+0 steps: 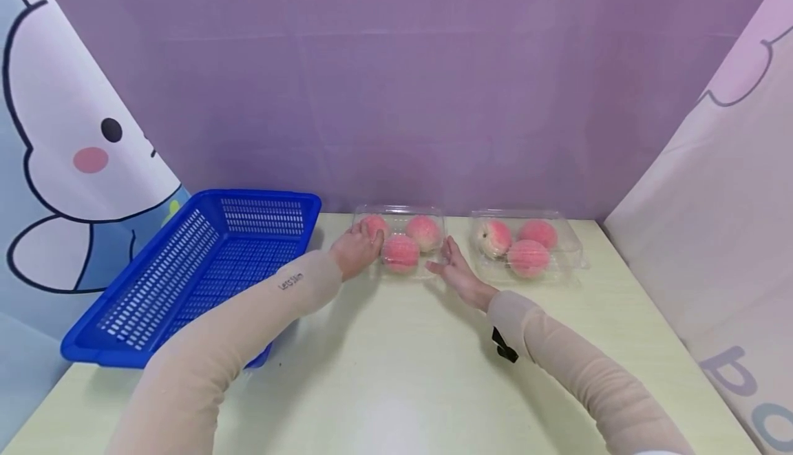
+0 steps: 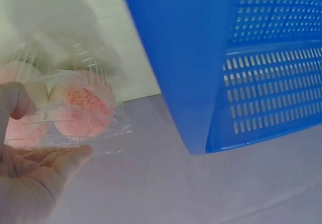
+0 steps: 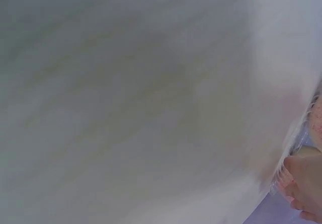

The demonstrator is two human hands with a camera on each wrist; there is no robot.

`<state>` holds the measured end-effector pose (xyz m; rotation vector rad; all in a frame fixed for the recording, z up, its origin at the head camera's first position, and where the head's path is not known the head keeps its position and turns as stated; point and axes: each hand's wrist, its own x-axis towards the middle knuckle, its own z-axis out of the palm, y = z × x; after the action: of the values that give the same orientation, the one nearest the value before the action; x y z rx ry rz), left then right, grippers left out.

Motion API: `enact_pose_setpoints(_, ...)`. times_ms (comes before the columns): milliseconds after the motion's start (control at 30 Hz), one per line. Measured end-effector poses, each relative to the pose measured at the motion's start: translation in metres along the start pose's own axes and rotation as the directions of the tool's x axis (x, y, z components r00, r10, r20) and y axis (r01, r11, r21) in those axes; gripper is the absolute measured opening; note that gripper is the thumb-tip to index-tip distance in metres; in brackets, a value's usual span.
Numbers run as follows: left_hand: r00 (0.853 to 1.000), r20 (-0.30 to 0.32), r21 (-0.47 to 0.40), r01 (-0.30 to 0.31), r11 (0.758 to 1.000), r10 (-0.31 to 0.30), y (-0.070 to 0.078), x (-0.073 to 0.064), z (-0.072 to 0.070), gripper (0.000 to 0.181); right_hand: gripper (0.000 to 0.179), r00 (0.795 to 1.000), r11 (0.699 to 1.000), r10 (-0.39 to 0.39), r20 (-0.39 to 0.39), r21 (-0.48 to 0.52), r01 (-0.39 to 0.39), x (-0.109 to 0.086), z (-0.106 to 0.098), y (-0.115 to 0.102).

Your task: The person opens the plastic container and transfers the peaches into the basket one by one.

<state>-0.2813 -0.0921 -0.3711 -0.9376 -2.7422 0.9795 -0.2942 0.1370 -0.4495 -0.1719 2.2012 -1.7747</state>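
Plastic clamshell mid-frame holds three peaches; left hand pinches it, right hand spreads fingers; pale table, purple backdrop.

Behind your left hand, on the beige, long fabric sleeve near its cuff, you can read small dark lettering that looks like "Let's Slim", the second word being blurred. Well to the right of your right hand, and nearer to you than it, the pale, printed fabric side backdrop carries two large bluish-purple characters: a slanted one, perhaps a "b" or "p", though you cannot tell which, and below it a round one like an "o".
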Motion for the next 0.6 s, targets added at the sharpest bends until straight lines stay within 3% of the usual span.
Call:
enact_pose_setpoints(300, 1.0, -0.007, 0.006, 0.002, 1.0, -0.002, 0.002, 0.004, -0.003, 0.047, 0.088, 1.0, 1.0, -0.019, 0.0, 0.002, 0.019, -0.006, 0.001, -0.001)
enact_pose_setpoints(400, 0.999, -0.03, -0.099, 0.036, 0.994, -0.039, 0.005, 0.01, -0.011, 0.045, 0.088, 1.0, 1.0, -0.024, 0.007, -0.004, 0.024, -0.006, -0.001, -0.001)
enact_pose_setpoints(500, 0.997, -0.046, -0.256, 0.049, 0.966, -0.062, 0.012, 0.018, -0.022, 0.047, 0.089, 1.0, 1.0, -0.024, 0.005, -0.013, 0.024, -0.005, -0.002, -0.001)
enact_pose_setpoints(600, 0.999, -0.025, -0.305, 0.027, 0.952, -0.036, 0.02, 0.026, -0.03, 0.057, 0.089, 1.0, 1.0, -0.017, 0.013, -0.016, 0.018, -0.004, -0.002, -0.002)
